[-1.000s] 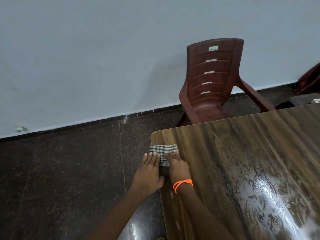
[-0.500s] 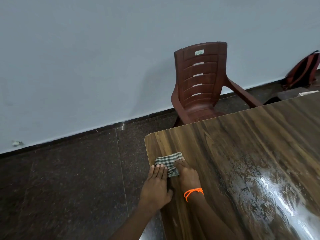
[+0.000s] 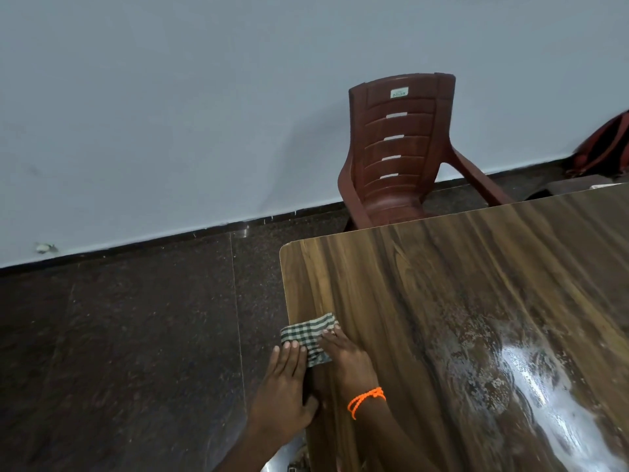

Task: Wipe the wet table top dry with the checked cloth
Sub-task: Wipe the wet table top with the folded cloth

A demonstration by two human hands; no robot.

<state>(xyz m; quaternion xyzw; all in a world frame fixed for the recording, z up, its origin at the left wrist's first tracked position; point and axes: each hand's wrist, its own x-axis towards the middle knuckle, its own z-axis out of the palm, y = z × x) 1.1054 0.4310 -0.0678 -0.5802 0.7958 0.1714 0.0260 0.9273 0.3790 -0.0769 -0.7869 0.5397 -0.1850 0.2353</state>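
Note:
A small folded green-and-white checked cloth [image 3: 310,336] lies at the left edge of the wood-grain table top [image 3: 442,284], partly hanging over it. My left hand [image 3: 286,386] lies flat beside the edge with straight fingertips on the cloth's near left part. My right hand [image 3: 347,359], with an orange thread at the wrist, presses the cloth's right side with flat fingers. A wet, shiny smeared patch [image 3: 531,386] covers the table's near right area.
A maroon plastic armchair [image 3: 401,155] stands behind the table's far edge against the pale wall. A red bag [image 3: 606,148] sits on the floor at the far right. Dark stone floor [image 3: 136,335] lies left of the table.
Both hands have slid the cloth along the left edge toward me, away from the far corner. The view has shifted slightly too.

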